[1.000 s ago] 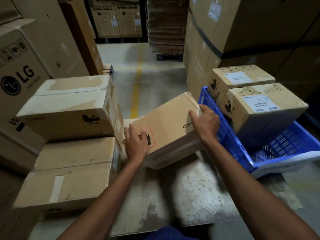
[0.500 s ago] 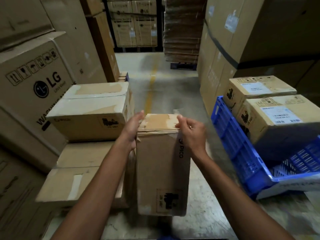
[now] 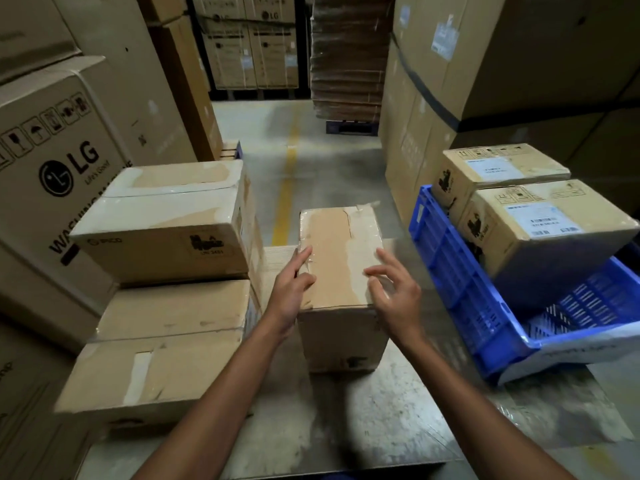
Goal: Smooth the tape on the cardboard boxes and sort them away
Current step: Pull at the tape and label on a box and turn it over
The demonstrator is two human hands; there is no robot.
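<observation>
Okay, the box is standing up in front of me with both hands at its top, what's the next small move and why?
Probably press the right hand flat and sweep it along the tape toward the far edge. The upright box shows wrinkled tape, with a loose end lifting at its far right corner. The left hand already steadies the left edge, while the right hand's fingers hover spread.

Pretty dim in here, warm yellowish light from overhead, brightest on the aisle floor [image 3: 311, 133] further back. The corners fall off into dark, especially on the right. Glare on the shiny tape [image 3: 166, 206] across the left stack and on the metal worktop [image 3: 398, 410]. Soft shadows under both arms. Wide-angle lens bends the tall cartons at the edges, and the fingers [image 3: 377, 271] look a bit smeared.
</observation>
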